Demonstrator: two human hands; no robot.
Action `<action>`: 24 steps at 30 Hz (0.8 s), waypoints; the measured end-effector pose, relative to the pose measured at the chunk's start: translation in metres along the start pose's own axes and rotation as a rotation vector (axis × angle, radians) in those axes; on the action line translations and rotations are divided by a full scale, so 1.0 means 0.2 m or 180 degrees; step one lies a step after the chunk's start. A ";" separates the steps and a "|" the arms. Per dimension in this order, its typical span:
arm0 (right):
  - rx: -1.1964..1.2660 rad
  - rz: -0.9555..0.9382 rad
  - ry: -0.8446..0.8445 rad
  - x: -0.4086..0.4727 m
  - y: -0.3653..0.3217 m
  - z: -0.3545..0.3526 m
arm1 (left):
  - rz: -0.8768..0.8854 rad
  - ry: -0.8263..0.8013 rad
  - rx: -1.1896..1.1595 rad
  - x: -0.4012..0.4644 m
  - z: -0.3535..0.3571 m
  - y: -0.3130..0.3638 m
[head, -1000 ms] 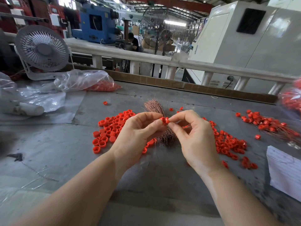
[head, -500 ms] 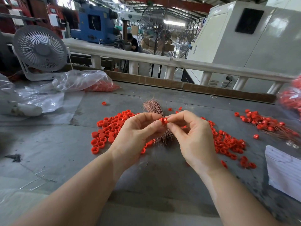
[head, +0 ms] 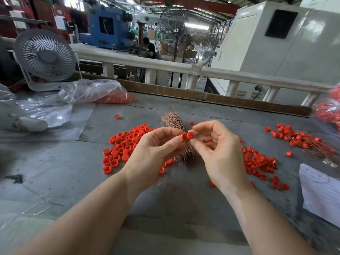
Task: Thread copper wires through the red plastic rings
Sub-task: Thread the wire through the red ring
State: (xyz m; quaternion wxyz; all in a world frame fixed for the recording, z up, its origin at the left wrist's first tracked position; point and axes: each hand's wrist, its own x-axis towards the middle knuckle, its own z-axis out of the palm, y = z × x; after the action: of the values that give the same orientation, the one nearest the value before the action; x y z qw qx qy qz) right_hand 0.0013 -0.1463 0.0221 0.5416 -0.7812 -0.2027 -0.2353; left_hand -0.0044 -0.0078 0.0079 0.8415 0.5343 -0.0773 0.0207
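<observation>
Above the grey table my left hand [head: 156, 150] pinches a red plastic ring [head: 182, 136] between thumb and forefinger. My right hand [head: 219, 151] pinches a second red ring [head: 190, 135] right beside it, its hole facing me; the two rings touch. A bundle of thin copper wires [head: 173, 122] lies on the table just behind and under my hands, partly hidden by them. A pile of loose red rings [head: 125, 144] lies to the left and another pile of red rings [head: 259, 162] to the right.
Rings threaded on copper wires [head: 301, 140] lie at the far right. A white paper sheet [head: 320, 192] sits at the right edge. A plastic bag of red rings [head: 99, 92] and a small white fan [head: 45, 57] stand at the back left. A wooden strip [head: 211, 97] edges the table's far side.
Both hands stay together over the wire bundle. The ring in my right hand has turned so its hole faces me, and the rings sit slightly higher.
</observation>
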 end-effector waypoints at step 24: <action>0.0679 0.0416 -0.0070 0.01 0.05 0.00 | -0.0029 -0.0017 -0.0087 -0.01 0.01 0.01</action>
State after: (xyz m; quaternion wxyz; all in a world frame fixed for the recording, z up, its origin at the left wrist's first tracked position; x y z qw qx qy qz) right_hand 0.0093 -0.1504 0.0160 0.6336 -0.7331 -0.1812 -0.1681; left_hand -0.0075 -0.0092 0.0108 0.8486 0.5231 -0.0774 0.0144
